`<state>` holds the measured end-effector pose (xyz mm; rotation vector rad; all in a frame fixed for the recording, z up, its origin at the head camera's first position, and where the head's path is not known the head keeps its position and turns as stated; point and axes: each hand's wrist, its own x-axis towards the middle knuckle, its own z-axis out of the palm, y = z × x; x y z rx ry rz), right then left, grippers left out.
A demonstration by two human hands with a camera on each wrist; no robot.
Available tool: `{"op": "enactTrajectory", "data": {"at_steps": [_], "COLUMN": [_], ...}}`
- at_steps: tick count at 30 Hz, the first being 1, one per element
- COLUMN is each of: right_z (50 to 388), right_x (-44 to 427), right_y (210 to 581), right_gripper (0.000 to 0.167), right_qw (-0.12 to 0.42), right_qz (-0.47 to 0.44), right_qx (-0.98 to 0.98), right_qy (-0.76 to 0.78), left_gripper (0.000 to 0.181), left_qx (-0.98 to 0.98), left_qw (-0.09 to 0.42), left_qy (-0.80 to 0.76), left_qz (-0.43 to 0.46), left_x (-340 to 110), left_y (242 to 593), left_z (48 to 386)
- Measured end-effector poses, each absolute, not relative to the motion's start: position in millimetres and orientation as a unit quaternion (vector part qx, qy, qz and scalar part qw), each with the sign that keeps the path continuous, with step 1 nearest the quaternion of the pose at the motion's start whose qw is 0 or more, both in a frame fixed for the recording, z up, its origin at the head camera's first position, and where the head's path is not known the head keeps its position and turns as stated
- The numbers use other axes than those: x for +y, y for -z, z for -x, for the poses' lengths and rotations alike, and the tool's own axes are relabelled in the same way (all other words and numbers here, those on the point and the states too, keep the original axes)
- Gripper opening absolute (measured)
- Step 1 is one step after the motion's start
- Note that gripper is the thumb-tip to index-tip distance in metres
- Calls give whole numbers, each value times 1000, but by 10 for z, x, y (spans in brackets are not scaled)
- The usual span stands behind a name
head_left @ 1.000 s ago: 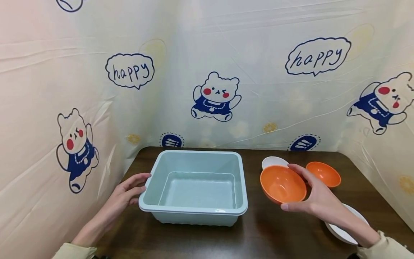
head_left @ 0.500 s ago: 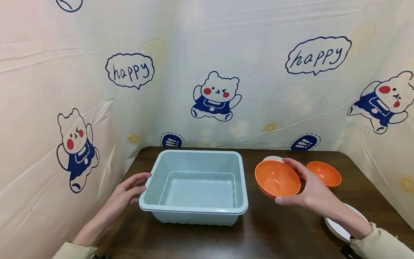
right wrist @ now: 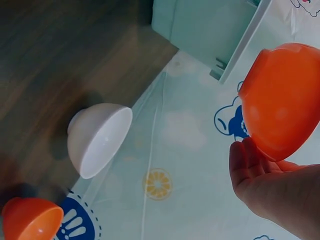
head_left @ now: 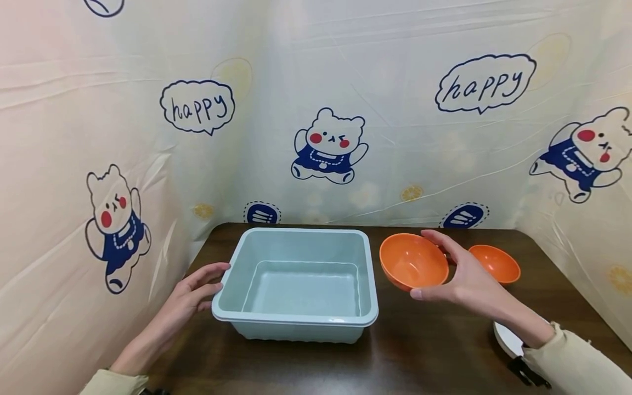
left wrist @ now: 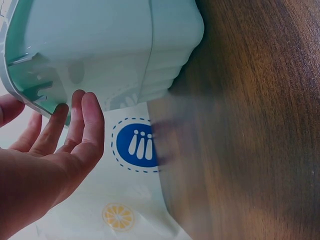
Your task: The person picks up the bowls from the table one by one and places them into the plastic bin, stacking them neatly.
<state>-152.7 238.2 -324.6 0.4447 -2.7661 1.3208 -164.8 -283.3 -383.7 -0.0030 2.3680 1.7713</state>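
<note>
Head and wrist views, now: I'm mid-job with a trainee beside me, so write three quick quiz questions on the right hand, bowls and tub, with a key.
1. Multiple choice: the right hand holds A) a spoon, B) an orange bowl, C) a lid.
2. True or false: that orange bowl sits inside the tub.
3. Fill in: the white bowl shows in the ____ wrist view.

Key:
1. B.
2. False; it is held to the right of the tub.
3. Right.

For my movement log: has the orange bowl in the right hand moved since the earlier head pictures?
Yes. In the head view, the held orange bowl moved left and up, toward the pale blue basin, which stayed put.
</note>
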Motion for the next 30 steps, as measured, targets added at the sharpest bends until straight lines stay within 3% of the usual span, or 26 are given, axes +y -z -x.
{"op": "enactTrajectory", "data": {"at_steps": [30], "right_z": [1811], "right_x": [2014], "right_y": [2984], "right_gripper": [110], "right_qw": [-8], "right_qz": [-170], "right_qx": [-901], "right_qy": [-398], "left_gripper": [54], "left_qx": [789], "left_qw": [82], "left_qy": [-609], "left_qz": [-14], "left_x": [-2825], "left_y": [3847], "left_z": [1642]}}
